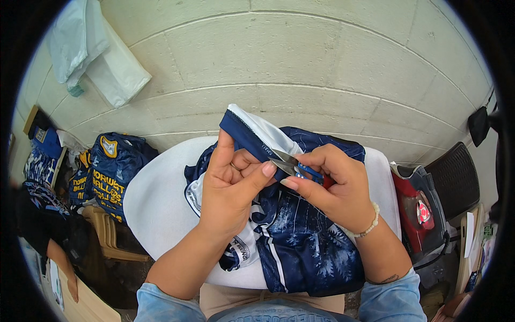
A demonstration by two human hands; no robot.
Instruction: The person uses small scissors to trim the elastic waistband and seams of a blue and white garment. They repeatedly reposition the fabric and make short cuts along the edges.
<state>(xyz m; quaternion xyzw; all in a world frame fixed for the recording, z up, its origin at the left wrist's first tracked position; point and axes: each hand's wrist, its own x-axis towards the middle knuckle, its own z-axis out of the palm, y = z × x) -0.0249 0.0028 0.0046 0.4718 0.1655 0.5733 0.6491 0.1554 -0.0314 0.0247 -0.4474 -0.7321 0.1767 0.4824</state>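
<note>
A navy and white garment [316, 241] with a tree print lies bunched on a white rounded table [155, 182] in front of me. My left hand [225, 198] is closed on its raised navy band [244, 134], which has a white lining and a stitched seam; the index finger points up behind the fabric. In my right hand [343, 190] is a small pair of scissors [289, 166] with blue handles. Their blades are spread at the seam, close to my left thumb tip. Whether the blades touch thread cannot be made out.
Navy jerseys [115, 172] with yellow lettering are piled at the left, above a tan plastic stool [107, 236]. Another person's arm [64, 268] shows at lower left. A red and grey bag [421, 209] stands right of the table, and plastic bags [102, 59] hang on the block wall.
</note>
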